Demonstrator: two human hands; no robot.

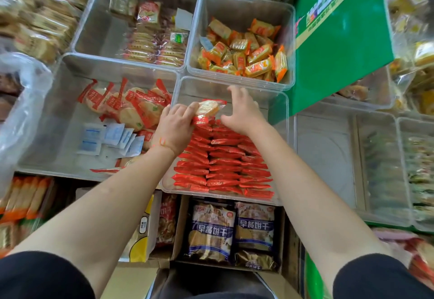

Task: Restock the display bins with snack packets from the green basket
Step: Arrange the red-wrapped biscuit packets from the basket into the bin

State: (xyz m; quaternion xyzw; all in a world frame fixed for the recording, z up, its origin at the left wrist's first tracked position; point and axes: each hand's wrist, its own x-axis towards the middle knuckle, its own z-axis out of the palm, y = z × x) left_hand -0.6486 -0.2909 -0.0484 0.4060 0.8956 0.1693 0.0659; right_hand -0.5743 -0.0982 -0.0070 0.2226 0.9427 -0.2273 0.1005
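Both hands work over the near clear bin, which holds tight rows of red snack packets standing on edge. Rows fill the near part; the far strip of the bin floor shows bare.

Left hand: fingers curled and pressed together, pinching the far end of the left row, where one round cracker packet lies tilted against its fingertips. Right hand: fingers spread and loosely curved, hovering just above the far end of the rows, holding nothing that shows.

Green basket: not identifiable with certainty; only a green edge shows at near right. A green carton stands to the far right of the bin.

Handling, by judgement: packets are light, film-wrapped, slick, with a brittle cracker inside. Squeezing the flat faces risks cracking it. Better to grip several at once by the edges, or by the crimped seal ends, and slide them upright against the row so it doesn't topple into the bare strip.

Left neighbouring bin holds looser red packets.
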